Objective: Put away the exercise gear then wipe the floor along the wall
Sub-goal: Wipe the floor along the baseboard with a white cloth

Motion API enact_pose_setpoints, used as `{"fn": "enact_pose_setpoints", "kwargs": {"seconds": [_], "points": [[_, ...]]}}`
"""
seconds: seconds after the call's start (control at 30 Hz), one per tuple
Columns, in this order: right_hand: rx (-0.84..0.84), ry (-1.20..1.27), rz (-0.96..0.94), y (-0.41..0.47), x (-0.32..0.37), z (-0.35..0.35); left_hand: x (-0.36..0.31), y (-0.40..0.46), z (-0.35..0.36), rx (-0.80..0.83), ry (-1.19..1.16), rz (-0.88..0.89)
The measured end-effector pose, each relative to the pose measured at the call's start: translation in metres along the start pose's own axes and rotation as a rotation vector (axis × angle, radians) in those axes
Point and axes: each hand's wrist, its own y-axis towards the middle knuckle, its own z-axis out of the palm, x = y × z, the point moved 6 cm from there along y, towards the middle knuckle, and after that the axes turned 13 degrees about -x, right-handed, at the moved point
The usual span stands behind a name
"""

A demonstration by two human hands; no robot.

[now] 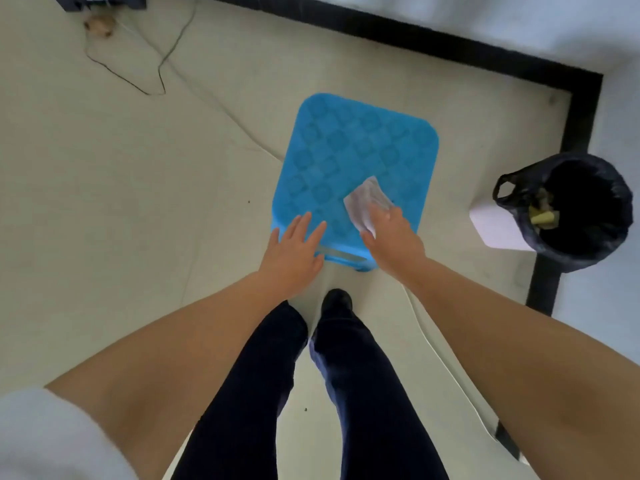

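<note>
A blue square exercise pad point(349, 154) with a raised pattern and a handle slot at its near edge lies flat on the pale floor in front of my feet. My left hand point(294, 251) rests open on the pad's near left corner, fingers straight. My right hand point(391, 233) holds a white cloth point(363, 199) against the pad's near right part; its fingers curl over the cloth.
A black baseboard point(571, 109) runs along the white wall and turns a corner at the right. A bin lined with a black bag point(585, 209) stands by it, next to a white box point(495, 226). Thin cables point(162, 64) cross the floor at the upper left. My legs point(311, 375) are below.
</note>
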Motion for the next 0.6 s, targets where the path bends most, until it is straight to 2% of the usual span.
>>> {"fn": "enact_pose_setpoints", "kwargs": {"seconds": [0.13, 0.2, 0.27, 0.33, 0.43, 0.6], "points": [[-0.045, -0.166, 0.011, 0.013, -0.018, 0.036, 0.016, 0.006, 0.043, 0.01, 0.061, -0.009], [-0.043, -0.148, -0.004, 0.02, -0.019, 0.04, 0.018, 0.003, 0.052, -0.001, 0.072, -0.007], [0.029, -0.027, 0.02, 0.029, -0.018, 0.037, 0.018, 0.004, 0.051, 0.02, 0.067, -0.007], [0.107, 0.11, 0.154, 0.032, -0.016, 0.027, 0.019, 0.007, 0.041, 0.087, 0.045, -0.02], [0.141, 0.032, 0.115, 0.023, 0.008, 0.004, 0.021, 0.0, 0.015, 0.228, 0.043, -0.015], [0.163, 0.032, 0.037, -0.028, 0.072, -0.036, 0.041, -0.064, -0.052, 0.181, 0.033, -0.087]]}}
